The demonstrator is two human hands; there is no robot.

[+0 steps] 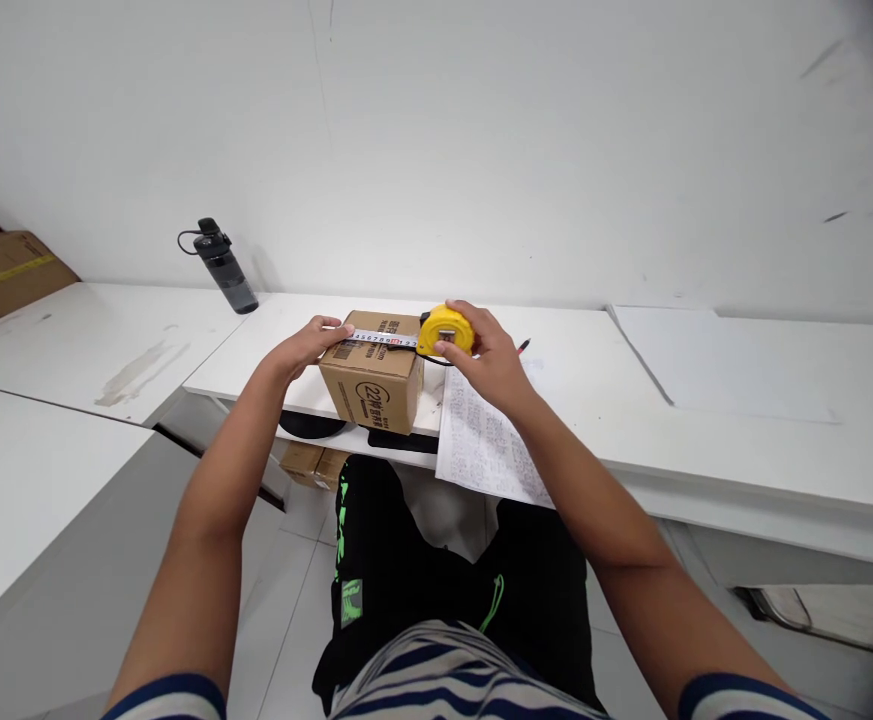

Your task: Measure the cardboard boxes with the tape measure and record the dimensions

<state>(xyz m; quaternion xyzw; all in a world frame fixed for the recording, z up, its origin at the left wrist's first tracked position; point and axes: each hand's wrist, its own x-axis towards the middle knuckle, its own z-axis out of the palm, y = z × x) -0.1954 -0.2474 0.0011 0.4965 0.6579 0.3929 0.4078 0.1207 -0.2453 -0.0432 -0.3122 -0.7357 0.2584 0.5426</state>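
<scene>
A small brown cardboard box [398, 402] with dark printing sits at the front of the white desk. Across its top lies the white blade [380, 338] of a tape measure, its numbers facing up. My left hand [307, 345] is closed at the box's left top edge, fingertips pressing the blade's end there; part of its grip is hidden. In my right hand [494, 362] is the yellow tape measure case [436, 325], held between thumb and fingers just past the box's right edge. A black strap hangs by the case.
Beneath my right forearm lies a handwritten sheet [481, 440], with a pen [524, 346] behind it. A dark water bottle [230, 275] stands back left. Blank paper [676, 350] lies to the right. Larger cartons [12, 270] are far left, and another carton [312, 464] sits below the desk.
</scene>
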